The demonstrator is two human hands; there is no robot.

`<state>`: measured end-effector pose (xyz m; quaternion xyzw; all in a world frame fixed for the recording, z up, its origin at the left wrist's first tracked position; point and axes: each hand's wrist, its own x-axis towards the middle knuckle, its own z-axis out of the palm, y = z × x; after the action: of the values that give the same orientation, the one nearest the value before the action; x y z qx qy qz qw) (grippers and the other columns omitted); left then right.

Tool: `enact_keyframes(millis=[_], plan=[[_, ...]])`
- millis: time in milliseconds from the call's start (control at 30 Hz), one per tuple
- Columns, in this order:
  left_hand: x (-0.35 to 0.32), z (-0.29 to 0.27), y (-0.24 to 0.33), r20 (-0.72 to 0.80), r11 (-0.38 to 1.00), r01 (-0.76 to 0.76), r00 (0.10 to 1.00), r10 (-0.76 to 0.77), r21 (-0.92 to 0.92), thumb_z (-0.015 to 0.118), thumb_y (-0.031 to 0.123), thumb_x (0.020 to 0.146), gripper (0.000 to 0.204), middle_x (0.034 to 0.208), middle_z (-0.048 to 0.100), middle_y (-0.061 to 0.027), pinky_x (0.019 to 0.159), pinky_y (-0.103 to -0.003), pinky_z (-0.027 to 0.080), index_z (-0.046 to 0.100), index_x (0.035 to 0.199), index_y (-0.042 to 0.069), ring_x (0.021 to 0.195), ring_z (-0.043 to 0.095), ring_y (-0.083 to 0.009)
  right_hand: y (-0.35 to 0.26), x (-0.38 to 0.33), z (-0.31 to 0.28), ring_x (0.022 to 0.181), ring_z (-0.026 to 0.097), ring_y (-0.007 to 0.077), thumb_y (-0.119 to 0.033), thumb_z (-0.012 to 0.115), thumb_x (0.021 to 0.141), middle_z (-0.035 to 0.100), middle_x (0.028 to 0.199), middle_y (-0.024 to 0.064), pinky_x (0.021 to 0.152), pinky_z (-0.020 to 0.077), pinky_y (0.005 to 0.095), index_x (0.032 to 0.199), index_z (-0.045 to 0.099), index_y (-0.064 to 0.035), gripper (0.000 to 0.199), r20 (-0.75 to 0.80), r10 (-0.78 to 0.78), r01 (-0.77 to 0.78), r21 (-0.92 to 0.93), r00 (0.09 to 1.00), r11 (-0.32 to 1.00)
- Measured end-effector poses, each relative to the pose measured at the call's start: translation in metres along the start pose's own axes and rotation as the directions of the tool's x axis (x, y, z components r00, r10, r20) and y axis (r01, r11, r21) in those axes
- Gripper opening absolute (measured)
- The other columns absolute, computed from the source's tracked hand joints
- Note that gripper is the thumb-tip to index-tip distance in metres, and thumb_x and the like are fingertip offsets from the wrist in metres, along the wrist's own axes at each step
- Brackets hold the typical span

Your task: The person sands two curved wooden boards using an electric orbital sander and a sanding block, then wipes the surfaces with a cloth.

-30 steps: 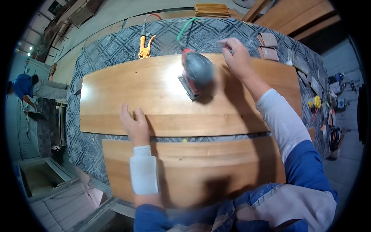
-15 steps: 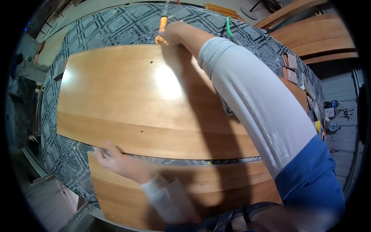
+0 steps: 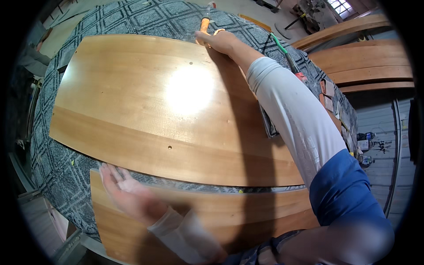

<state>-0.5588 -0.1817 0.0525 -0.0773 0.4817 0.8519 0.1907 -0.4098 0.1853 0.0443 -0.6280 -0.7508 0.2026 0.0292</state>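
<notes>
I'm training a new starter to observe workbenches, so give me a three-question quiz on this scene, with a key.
1. Which hand grips the orange tool?
2. True or false: the farther wooden panel and the nearer wooden panel lie apart, with patterned cloth showing between them.
3. The hose leading to the red tool, which the sleeve partly hides, looks mainly: a) orange, b) green, c) blue?

Key:
1. The right hand.
2. True.
3. b
</notes>
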Motion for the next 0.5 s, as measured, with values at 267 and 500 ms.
enact_keyframes(millis=[267, 500], plan=[[-0.003, -0.017, -0.006, 0.17, 0.94, 0.059, 0.978, -0.123, 0.337, 0.044, 0.021, 0.111, 0.041, 0.13, 0.057, -0.0219, 0.102, -0.031, 0.046, 0.052, 0.127, -0.016, 0.114, 0.059, -0.0255, -0.007, 0.006, 0.007, 0.127, 0.06, 0.0327, -0.08, 0.068, 0.072, 0.064, 0.136, 0.0171, 0.102, 0.0476, 0.0407, 0.133, 0.068, -0.0094, 0.093, 0.158, 0.014, -0.003, -0.071, 0.987, 0.997], [-0.001, -0.027, -0.006, 0.242, 0.959, 0.05, 0.963, -0.121, 0.28, 0.054, 0.021, 0.106, 0.043, 0.134, 0.055, -0.0203, 0.105, -0.038, 0.045, 0.048, 0.133, -0.012, 0.122, 0.055, -0.0265, -0.024, 0.012, 0.015, 0.089, 0.073, 0.0252, -0.057, 0.079, 0.079, 0.074, 0.093, 0.0162, 0.078, 0.057, 0.0353, 0.101, 0.069, 0.0075, 0.069, -0.262, 0.109, -0.028, 0.293, 0.959, 0.956]])
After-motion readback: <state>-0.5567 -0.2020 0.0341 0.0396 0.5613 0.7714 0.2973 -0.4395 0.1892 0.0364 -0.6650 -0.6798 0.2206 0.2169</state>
